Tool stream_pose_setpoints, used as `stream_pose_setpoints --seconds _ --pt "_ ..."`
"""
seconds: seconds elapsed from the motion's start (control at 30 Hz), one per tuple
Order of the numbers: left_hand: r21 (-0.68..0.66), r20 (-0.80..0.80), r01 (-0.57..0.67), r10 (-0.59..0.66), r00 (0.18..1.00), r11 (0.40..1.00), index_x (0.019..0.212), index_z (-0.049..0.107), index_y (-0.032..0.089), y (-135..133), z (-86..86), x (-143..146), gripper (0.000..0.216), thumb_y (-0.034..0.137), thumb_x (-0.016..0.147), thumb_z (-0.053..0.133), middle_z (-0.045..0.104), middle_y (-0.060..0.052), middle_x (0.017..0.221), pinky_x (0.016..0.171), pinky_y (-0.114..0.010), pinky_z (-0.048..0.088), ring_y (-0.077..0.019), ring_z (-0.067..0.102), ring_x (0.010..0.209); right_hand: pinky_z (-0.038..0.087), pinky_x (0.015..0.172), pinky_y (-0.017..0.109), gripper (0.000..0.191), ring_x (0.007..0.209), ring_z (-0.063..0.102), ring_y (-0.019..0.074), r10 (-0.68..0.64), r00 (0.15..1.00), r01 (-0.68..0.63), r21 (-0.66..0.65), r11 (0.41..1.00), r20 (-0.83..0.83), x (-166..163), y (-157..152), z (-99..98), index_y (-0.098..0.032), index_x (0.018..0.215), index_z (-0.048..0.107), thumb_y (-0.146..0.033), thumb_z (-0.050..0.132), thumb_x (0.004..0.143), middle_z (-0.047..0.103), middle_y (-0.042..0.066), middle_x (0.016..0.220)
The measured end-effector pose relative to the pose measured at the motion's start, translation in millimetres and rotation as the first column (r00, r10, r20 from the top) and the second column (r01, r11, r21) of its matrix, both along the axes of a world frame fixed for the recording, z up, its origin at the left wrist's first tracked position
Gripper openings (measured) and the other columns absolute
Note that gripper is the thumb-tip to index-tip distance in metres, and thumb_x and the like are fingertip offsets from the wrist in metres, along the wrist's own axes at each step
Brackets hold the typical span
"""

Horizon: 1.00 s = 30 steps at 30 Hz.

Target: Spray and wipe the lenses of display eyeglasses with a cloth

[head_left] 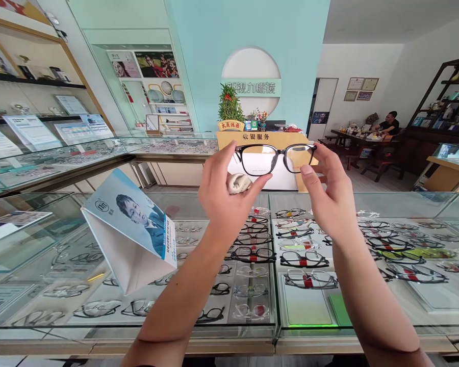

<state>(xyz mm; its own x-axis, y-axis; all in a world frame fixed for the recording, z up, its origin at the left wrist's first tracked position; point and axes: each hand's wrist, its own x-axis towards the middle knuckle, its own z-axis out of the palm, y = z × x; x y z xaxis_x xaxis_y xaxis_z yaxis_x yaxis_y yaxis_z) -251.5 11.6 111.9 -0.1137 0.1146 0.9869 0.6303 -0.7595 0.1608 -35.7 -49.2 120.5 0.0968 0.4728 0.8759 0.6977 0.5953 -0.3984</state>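
Raised in front of me is a pair of black-framed eyeglasses point(280, 152), its lenses facing the far wall. My left hand point(225, 191) pinches the left end of the frame, and a crumpled whitish cloth point(239, 183) is tucked in its palm. At the other end, my right hand point(329, 188) grips the frame's right corner between thumb and fingers. Both hands are above the glass display case point(277, 334), apart from it. Several eyeglasses point(254, 254) lie in rows under the glass below.
On the glass top at left stands a folded cardboard sign point(137, 224). Beyond the case is a yellow counter point(302, 140) with a leafy plant point(229, 107). A person point(390, 124) sits by a dark wooden table point(344, 135) at the far right. Shelves point(34, 79) line the left wall.
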Motion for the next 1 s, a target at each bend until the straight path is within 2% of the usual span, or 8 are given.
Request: stream_pose_setpoints --seconds 0.1,0.23,0.33,0.47,0.63,0.8,1.0 --pt "-0.013 -0.003 0.021 -0.021 1.000 1.000 0.157 0.064 0.030 -4 0.7 1 0.082 0.053 0.088 0.100 0.077 -0.015 0.149 0.102 -0.053 0.069 -0.0381 0.077 0.132 0.073 0.087 0.055 0.058 0.124 0.082 0.0359 0.045 0.999 -0.045 -0.020 0.999 -0.011 3 7 -2.6 -0.034 0.175 0.044 -0.052 0.047 0.120 0.073 0.021 0.157" --pt "-0.005 0.000 0.014 -0.014 1.000 1.000 0.156 0.066 0.029 -3 2.5 -1 0.080 0.052 0.087 0.100 0.078 -0.015 0.149 0.100 -0.051 0.070 -0.0368 0.078 0.129 0.072 0.083 0.054 0.053 0.122 0.082 0.0356 0.080 0.994 -0.081 -0.006 0.997 -0.067 3 8 -2.8 -0.035 0.170 0.048 -0.053 0.047 0.120 0.075 0.019 0.153" --pt "-0.029 0.019 0.035 -0.035 0.999 0.999 0.155 0.068 0.028 1 3.5 -4 0.078 0.048 0.087 0.100 0.079 -0.013 0.148 0.100 -0.049 0.070 -0.0365 0.078 0.132 0.072 0.081 0.054 0.050 0.118 0.082 0.0355 0.056 0.991 -0.052 0.038 0.998 -0.120 1 5 -0.4 -0.036 0.166 0.055 -0.053 0.048 0.119 0.076 0.017 0.148" --pt "-0.089 0.042 0.092 -0.088 0.995 0.992 0.154 0.069 0.028 7 5.1 -9 0.075 0.042 0.087 0.100 0.080 -0.011 0.147 0.110 -0.050 0.068 -0.0358 0.077 0.136 0.070 0.078 0.053 0.048 0.117 0.080 0.0363 0.035 0.984 -0.018 0.095 0.995 -0.174 -2 1 2.3 -0.035 0.159 0.064 -0.054 0.046 0.119 0.078 0.016 0.136" --pt "-0.066 0.037 0.207 -0.205 0.978 0.976 0.155 0.070 0.028 16 6.4 -14 0.076 0.039 0.087 0.101 0.079 -0.011 0.150 0.116 -0.050 0.066 -0.0360 0.076 0.140 0.069 0.085 0.049 0.045 0.123 0.079 0.0336 0.023 0.988 0.003 0.167 0.986 -0.155 -5 2 1.0 -0.035 0.157 0.066 -0.050 0.047 0.119 0.077 0.014 0.140" --pt "-0.008 -0.006 0.278 -0.278 0.961 0.961 0.159 0.066 0.029 27 5.1 -15 0.079 0.034 0.088 0.100 0.076 -0.011 0.154 0.104 -0.042 0.069 -0.0348 0.076 0.138 0.068 0.090 0.045 0.027 0.122 0.078 0.0293 0.170 0.942 -0.068 0.334 0.940 -0.288 -10 7 -0.1 -0.034 0.133 0.079 -0.046 0.062 0.117 0.080 0.008 0.129" --pt "0.035 -0.007 0.282 -0.282 0.959 0.959 0.160 0.065 0.032 32 2.7 -14 0.082 0.037 0.087 0.102 0.075 -0.010 0.156 0.093 -0.041 0.070 -0.0307 0.080 0.123 0.068 0.096 0.049 0.023 0.118 0.077 0.0285 0.212 0.930 -0.081 0.395 0.915 -0.302 -11 11 -0.1 -0.034 0.128 0.080 -0.047 0.064 0.116 0.077 0.007 0.125"
